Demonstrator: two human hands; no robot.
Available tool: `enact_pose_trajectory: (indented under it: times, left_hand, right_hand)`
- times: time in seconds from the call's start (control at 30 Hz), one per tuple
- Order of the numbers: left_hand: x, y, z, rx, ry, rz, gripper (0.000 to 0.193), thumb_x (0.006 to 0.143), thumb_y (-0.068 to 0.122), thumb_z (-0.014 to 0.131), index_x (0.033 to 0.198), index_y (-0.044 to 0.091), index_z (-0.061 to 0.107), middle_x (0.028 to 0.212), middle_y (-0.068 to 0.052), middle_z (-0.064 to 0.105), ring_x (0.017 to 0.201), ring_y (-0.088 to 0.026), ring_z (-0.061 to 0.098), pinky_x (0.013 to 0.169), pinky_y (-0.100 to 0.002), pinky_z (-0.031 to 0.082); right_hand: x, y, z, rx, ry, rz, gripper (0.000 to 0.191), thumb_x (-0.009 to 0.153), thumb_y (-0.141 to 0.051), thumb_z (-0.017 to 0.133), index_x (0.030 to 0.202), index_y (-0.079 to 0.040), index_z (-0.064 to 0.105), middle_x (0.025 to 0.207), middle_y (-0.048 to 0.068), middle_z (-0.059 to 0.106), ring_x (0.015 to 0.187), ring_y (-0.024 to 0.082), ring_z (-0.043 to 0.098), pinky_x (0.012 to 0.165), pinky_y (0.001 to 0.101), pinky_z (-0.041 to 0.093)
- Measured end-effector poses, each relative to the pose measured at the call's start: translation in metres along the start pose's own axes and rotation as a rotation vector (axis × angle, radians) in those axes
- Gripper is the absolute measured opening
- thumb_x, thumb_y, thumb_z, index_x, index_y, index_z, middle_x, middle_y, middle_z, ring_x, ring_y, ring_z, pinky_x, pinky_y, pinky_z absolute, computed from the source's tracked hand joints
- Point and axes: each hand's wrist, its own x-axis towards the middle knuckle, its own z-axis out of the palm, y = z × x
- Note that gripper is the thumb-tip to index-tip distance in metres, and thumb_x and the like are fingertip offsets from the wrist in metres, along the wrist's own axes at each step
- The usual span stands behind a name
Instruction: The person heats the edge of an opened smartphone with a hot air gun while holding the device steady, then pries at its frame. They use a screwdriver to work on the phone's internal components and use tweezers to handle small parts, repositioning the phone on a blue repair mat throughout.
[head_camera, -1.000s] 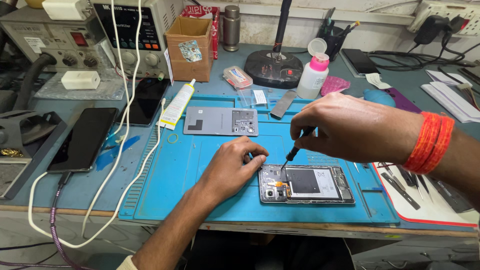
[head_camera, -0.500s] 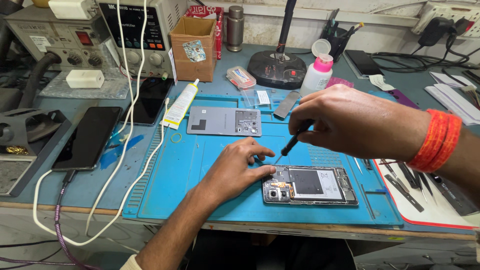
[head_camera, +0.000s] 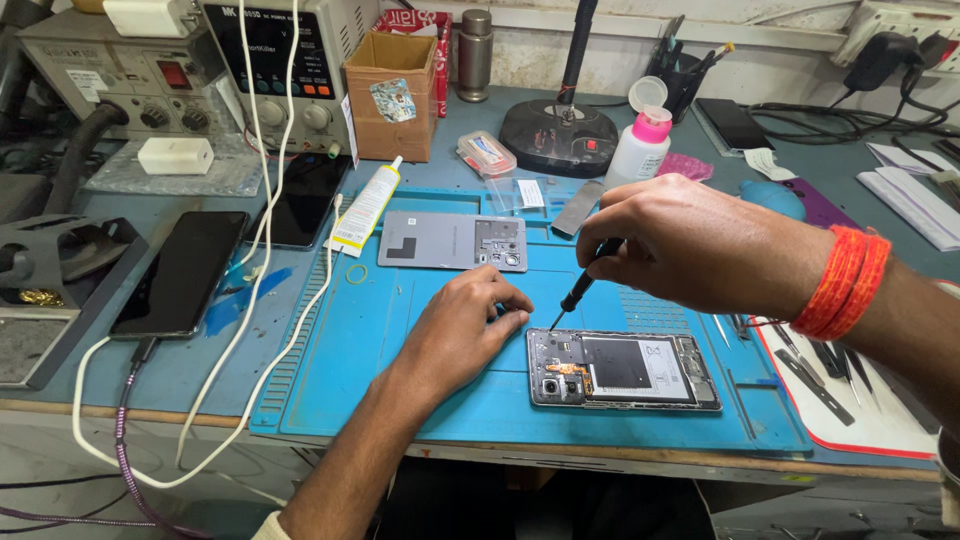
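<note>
Blue matting (head_camera: 420, 340) covers the middle of a crowded repair counter (head_camera: 560, 130), and both hands work above it. Nearest the body, the left hand (head_camera: 462, 330) lies palm down on the mat, fingers curled narrow, with its fingertips pressed beside the top left corner of an opened phone (head_camera: 622, 369). That phone lies flat with its back off, circuit parts and a dark shield showing, just right of the left hand and under the right hand. The right hand (head_camera: 700, 245), with an orange thread band (head_camera: 845, 285) on its wrist, pinches a thin black screwdriver (head_camera: 582, 289) between fingers and thumb. The tool slants down and left, its tip at the upper edge of the phone, close to the left hand's fingertips. Whether the tip touches is too fine to tell.

Right of the right wrist, tweezers and small tools (head_camera: 820, 365) rest on a white pad. Just beyond the left hand lies a grey back cover (head_camera: 452, 241), inner side up. Left of it, a white glue tube (head_camera: 365, 207) lies tilted, and a white cable (head_camera: 290, 330) loops past two dark phones (head_camera: 185, 272). Farther off, beyond both hands, stand a cardboard box (head_camera: 392, 95), a bench power supply (head_camera: 275, 70), a round black lamp base (head_camera: 560, 135) and a white bottle with a pink cap (head_camera: 640, 145).
</note>
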Motion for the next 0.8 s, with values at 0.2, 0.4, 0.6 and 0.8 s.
enact_pose_trajectory:
  times: [0.2,0.4,0.6,0.8]
  left_hand:
    - [0.0,0.001,-0.001,-0.013,-0.013,-0.026,0.015,0.084,0.018,0.074,0.094,0.008,0.08,0.091,-0.009,0.069,0.089,-0.024,0.069,0.08,-0.039,0.054]
    - [-0.001,0.003,-0.003,-0.023,0.005,-0.021,0.016,0.085,0.017,0.073,0.095,0.008,0.08,0.092,-0.009,0.069,0.086,-0.024,0.069,0.077,-0.039,0.055]
    - [-0.008,-0.007,-0.024,0.034,0.047,-0.074,0.017,0.085,0.018,0.072,0.096,0.007,0.079,0.093,-0.01,0.069,0.082,-0.026,0.069,0.076,-0.04,0.056]
    - [-0.026,-0.027,-0.063,0.23,0.104,-0.09,0.017,0.086,0.017,0.072,0.097,0.007,0.08,0.095,-0.012,0.072,0.091,-0.031,0.07,0.081,-0.043,0.054]
  right_hand:
    - [0.002,-0.002,-0.001,-0.004,0.003,-0.016,0.019,0.084,-0.019,0.075,0.099,-0.009,0.075,0.09,0.011,0.072,0.074,0.028,0.073,0.065,0.0392,0.057]
    - [0.008,-0.011,-0.002,-0.327,-0.33,0.371,0.036,0.107,-0.041,0.059,0.1,-0.011,0.078,0.079,0.017,0.074,0.074,0.032,0.073,0.073,0.0389,0.057]
    - [0.007,-0.005,0.006,0.019,0.178,-0.524,0.019,0.084,-0.014,0.068,0.1,-0.006,0.073,0.087,0.014,0.07,0.078,0.035,0.071,0.066,0.0429,0.056]
    - [0.013,0.003,0.013,-0.131,-0.126,-0.054,0.016,0.096,-0.028,0.067,0.099,-0.017,0.079,0.088,0.007,0.077,0.08,0.029,0.075,0.075,0.0418,0.058]
